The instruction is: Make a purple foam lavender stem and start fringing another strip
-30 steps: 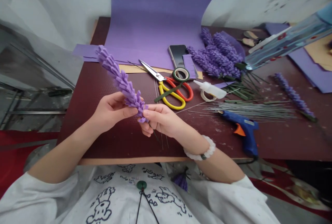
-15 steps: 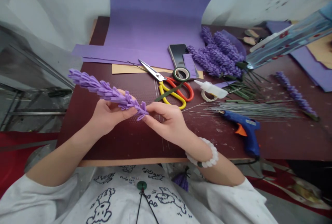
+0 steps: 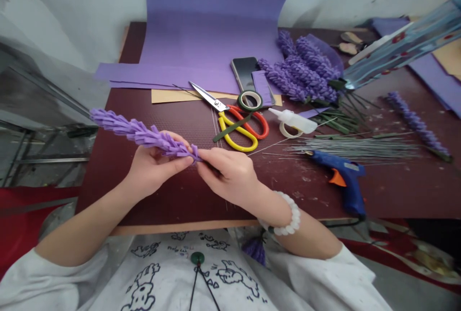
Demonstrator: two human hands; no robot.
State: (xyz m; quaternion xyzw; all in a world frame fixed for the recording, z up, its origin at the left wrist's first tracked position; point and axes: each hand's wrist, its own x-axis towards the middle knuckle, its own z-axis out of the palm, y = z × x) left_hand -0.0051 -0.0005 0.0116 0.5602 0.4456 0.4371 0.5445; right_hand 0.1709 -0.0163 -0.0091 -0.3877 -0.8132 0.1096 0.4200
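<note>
A purple foam lavender spike (image 3: 137, 131) lies almost level above the dark red table (image 3: 144, 196), its tip pointing left. My left hand (image 3: 153, 167) is closed around the spike's lower part. My right hand (image 3: 226, 176) pinches the spike's base end, where a thin wire stem runs into the fingers. Both hands hover over the table's near edge.
Behind the hands lie yellow-and-red scissors (image 3: 236, 126), a green tape roll (image 3: 250, 101), a phone (image 3: 245, 71), a glue bottle (image 3: 293, 120), a blue glue gun (image 3: 342, 176), a bundle of wires (image 3: 356, 148), finished lavender spikes (image 3: 302, 73) and a purple foam sheet (image 3: 209, 28).
The spike has swung down from a steep upward slant to nearly level, pointing left. My right hand has shifted its grip onto the base end.
</note>
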